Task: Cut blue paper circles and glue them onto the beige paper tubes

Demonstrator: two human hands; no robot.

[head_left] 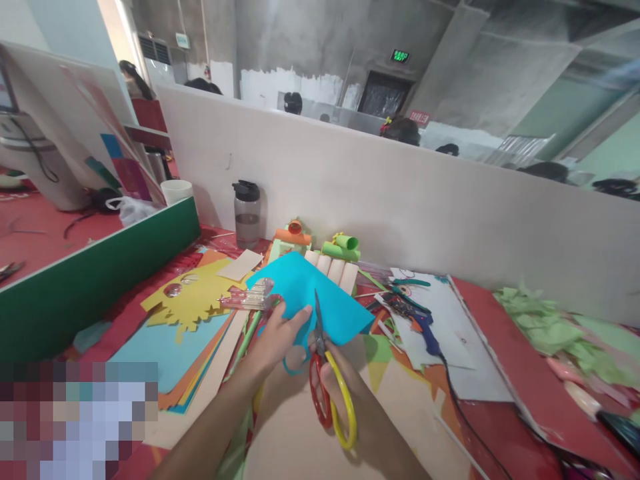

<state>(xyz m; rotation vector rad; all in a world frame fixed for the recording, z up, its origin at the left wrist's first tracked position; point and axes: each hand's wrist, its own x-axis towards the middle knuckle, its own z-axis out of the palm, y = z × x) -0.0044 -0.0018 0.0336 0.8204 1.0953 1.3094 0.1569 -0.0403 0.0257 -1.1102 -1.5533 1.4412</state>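
Observation:
A sheet of bright blue paper [320,293] is held up tilted over the desk. My left hand [283,330] grips its lower left edge, fingers closed on it. In my right hand [340,373] are scissors [320,337] with one red and one yellow handle loop, their blades pointing up and lying against the blue sheet. The blades look nearly together. A curled blue paper strip [296,360] hangs below the sheet between my hands. Beneath them lies a large pale peach sheet [290,427].
Yellow cut-out paper [195,293] and stacked coloured sheets [175,360] lie left. Behind stand a water bottle [247,213] and rolled paper pieces [343,247]. Pliers [410,293], a blue glue gun [427,333] with its cord and crumpled green paper [530,320] lie right. A white partition [400,200] rises behind.

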